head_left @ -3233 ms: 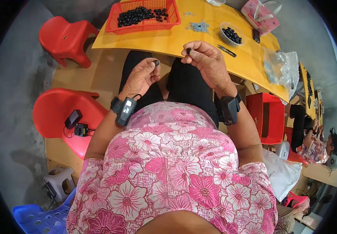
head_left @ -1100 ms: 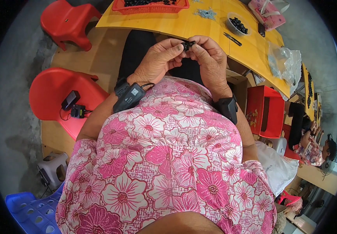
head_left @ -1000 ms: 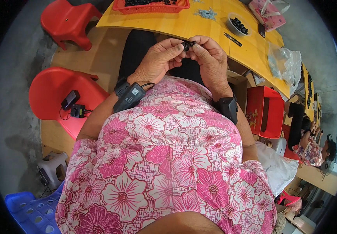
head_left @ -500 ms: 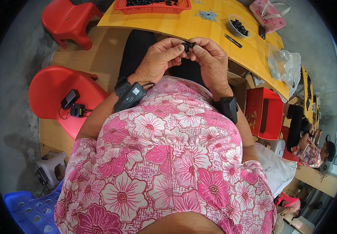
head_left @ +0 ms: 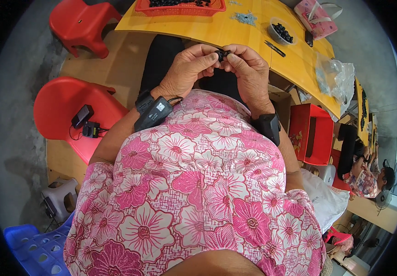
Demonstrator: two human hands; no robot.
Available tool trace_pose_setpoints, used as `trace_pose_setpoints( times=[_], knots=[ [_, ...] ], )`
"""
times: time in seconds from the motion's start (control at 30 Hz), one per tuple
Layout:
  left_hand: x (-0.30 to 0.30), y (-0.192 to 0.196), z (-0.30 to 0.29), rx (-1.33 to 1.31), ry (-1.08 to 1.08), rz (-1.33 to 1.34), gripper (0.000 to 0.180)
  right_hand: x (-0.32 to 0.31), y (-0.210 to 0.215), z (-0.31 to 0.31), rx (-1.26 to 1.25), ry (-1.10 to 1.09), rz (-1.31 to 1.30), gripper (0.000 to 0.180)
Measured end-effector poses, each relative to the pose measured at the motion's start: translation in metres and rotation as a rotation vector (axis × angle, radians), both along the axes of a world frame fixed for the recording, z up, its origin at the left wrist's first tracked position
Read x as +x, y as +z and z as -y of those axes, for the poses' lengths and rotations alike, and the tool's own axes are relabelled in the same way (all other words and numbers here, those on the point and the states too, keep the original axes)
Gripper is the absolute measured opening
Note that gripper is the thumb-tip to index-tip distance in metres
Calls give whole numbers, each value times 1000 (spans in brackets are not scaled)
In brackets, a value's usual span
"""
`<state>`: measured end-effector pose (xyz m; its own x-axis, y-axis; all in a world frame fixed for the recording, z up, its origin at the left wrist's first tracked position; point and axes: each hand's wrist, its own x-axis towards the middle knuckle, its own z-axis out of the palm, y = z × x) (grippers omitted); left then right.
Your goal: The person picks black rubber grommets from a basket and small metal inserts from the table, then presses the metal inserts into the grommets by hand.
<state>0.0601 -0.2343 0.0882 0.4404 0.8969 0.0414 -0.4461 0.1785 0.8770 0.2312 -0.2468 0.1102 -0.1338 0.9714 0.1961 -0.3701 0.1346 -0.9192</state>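
My left hand [head_left: 190,66] and my right hand [head_left: 249,66] meet at the near edge of the yellow table [head_left: 189,28]. Between the fingertips of both is a small black rounded part [head_left: 221,54], pinched from either side; its exact kind is too small to tell. Similar small black pieces [head_left: 281,32] fill a clear round bowl [head_left: 272,35] to the right on the table. More dark pieces [head_left: 173,2] lie in a red plastic basket [head_left: 180,12] at the far side. Each of my wrists wears a black strapped device.
Clear little pieces [head_left: 244,18] lie piled on the table near black-handled snips [head_left: 275,48]. A pink bag [head_left: 315,20] and a plastic bag [head_left: 338,80] rest toward the right. Red chairs [head_left: 76,108] stand left, a red box [head_left: 311,133] right. Another person [head_left: 366,177] sits far right.
Both hands stay in nearly the same place. The black part between the fingertips appears slightly turned, its two dark ends closer together.
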Motion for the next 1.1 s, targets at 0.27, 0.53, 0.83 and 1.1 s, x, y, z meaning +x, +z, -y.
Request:
trace_pose_setpoints(
  times=[0.27, 0.53, 0.83, 1.1],
  knots=[
    [0, 2, 0, 19, 10, -35, 19, 1, -4, -1, 27, -30, 36, 18],
    [0, 2, -2, 23, 22, -54, 18, -1, -4, -3, 55, -39, 61, 17],
    [0, 3, -1, 9, 45, -68, 18, -3, -4, -2, 82, -65, 99, 17],
    [-1, 2, 0, 2, 46, -71, 19, -4, -5, -1, 62, -80, 106, 16]
  ],
)
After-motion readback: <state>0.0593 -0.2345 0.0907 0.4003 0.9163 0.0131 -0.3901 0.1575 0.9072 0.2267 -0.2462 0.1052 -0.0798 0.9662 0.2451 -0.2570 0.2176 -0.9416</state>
